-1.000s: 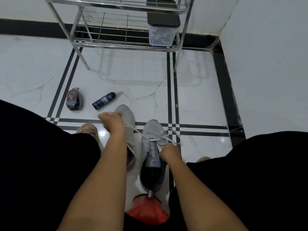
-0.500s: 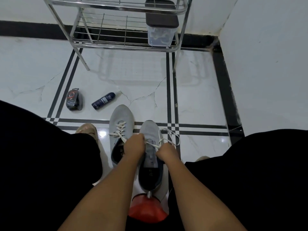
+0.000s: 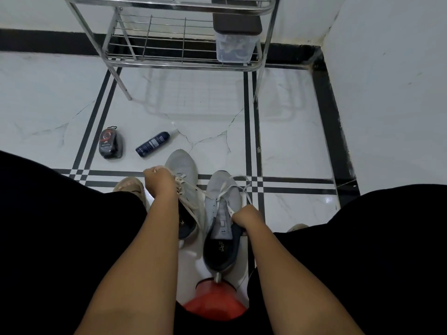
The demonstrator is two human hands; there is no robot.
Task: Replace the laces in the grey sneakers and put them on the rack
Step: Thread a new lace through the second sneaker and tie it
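Your left hand (image 3: 159, 181) is fisted on the white lace (image 3: 219, 195) drawn taut from the right sneaker (image 3: 221, 213); your right hand (image 3: 245, 217) grips that shoe's collar; it looks only partly threaded; the left sneaker (image 3: 183, 175) beside it appears laced; both grey knit shoes sit on glossy marble floor (image 3: 290, 141), the chrome wire rack (image 3: 174, 54) far off, unfilled.
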